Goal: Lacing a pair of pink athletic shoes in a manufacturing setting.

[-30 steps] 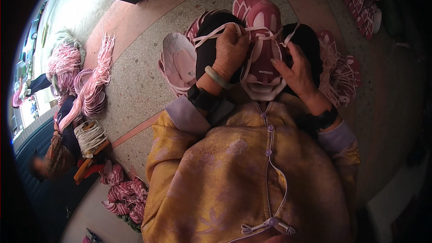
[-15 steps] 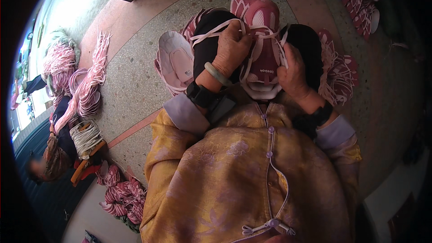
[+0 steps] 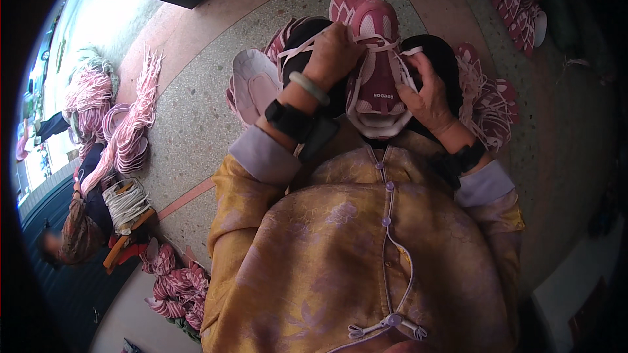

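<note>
A dark-pink and white sneaker upper [image 3: 378,80] lies in front of me, toe away and tongue towards me. A pale flat shoelace [image 3: 377,40] crosses its throat. My left hand [image 3: 333,57], with a bangle above it, is closed at the upper's left side, pinching the lace; a strand runs out to its left, and the fingertips are partly hidden. At the right edge of the upper, my right hand [image 3: 428,95] has its fingers bent about the lace, thumb against the upper's side. Beyond the toe, another pink upper [image 3: 350,1] shows behind the first.
A pale-lined upper [image 3: 252,85] lies at left, and laced pink uppers [image 3: 490,101] at right. Bundles of pink laces [image 3: 134,114], a spool of white cord [image 3: 126,204] and piled uppers [image 3: 178,281] are farther left. Another person [image 3: 82,225] is at the left edge.
My left hand has moved slightly up, and its lace strand is lower. The fingers of my right hand have spread a little along the upper's edge. The upper has shifted slightly.
</note>
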The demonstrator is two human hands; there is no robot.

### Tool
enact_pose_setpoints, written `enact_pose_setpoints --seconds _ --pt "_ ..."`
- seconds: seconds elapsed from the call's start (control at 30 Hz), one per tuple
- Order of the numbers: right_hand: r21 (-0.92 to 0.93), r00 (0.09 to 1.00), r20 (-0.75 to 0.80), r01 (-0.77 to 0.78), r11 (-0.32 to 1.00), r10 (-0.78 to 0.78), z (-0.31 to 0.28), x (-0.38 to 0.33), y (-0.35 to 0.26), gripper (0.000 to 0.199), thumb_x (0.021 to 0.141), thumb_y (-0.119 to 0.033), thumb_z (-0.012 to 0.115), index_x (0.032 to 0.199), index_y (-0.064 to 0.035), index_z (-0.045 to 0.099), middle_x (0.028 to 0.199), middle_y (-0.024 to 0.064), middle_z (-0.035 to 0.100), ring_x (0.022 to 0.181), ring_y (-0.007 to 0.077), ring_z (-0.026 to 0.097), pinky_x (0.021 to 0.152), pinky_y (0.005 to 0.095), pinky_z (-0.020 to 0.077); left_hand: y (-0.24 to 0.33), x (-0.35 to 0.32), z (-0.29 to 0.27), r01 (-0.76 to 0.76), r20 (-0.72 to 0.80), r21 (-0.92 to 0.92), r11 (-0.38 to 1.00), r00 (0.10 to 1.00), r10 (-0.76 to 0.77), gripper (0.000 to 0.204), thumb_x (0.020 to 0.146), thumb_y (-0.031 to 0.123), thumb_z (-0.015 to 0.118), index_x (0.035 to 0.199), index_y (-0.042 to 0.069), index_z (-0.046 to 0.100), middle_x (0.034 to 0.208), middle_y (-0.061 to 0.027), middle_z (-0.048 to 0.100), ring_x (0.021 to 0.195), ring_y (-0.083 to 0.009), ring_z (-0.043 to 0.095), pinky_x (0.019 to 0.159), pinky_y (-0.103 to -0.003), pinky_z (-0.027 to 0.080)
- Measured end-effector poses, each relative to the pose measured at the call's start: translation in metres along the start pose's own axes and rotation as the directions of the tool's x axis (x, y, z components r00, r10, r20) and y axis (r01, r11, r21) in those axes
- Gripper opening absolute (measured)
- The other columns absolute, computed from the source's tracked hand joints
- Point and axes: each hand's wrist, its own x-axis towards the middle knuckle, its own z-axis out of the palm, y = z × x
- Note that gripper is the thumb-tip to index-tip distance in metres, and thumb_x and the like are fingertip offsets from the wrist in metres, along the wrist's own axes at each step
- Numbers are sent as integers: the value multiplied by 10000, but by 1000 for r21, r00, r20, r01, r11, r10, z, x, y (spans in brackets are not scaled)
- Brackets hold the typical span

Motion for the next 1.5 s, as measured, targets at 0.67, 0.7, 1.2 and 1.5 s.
enact_pose_setpoints --seconds 0.67,0.7,1.2,1.5 --pt "-488 972 222 177 855 -75 27 50 -35 203 721 -152 606 918 -103 610 822 55 588 758 252 589 670 362 410 15 -45 -3 -89 3 143 986 996 89 241 720 182 569 885 8 582 762 -168 617 743 -330 610 666 -387 472" --pt "-481 977 193 178 858 -95 29 51 -35 139 722 -159 590 852 -112 598 788 52 594 730 249 598 657 376 408 14 -47 -3 -78 6 116 990 997 78 286 731 200 592 944 8 601 768 -168 625 745 -323 619 651 -364 476" --pt "-755 870 417 492 434 -261 31 59 -52 99 709 -109 511 740 -83 602 700 38 593 697 204 595 680 403 375 11 -36 1 -161 21 78 984 987 159 281 775 173 504 1017 52 583 846 -165 636 811 -341 606 721 -410 472" --pt "-444 847 -172 -522 728 503 -161 -131 129 160 810 -88 510 922 -18 600 754 126 608 658 175 541 646 305 445 13 -42 -5 -166 55 210 964 986 158 290 806 214 518 1035 49 584 872 -176 627 819 -327 607 720 -391 484"
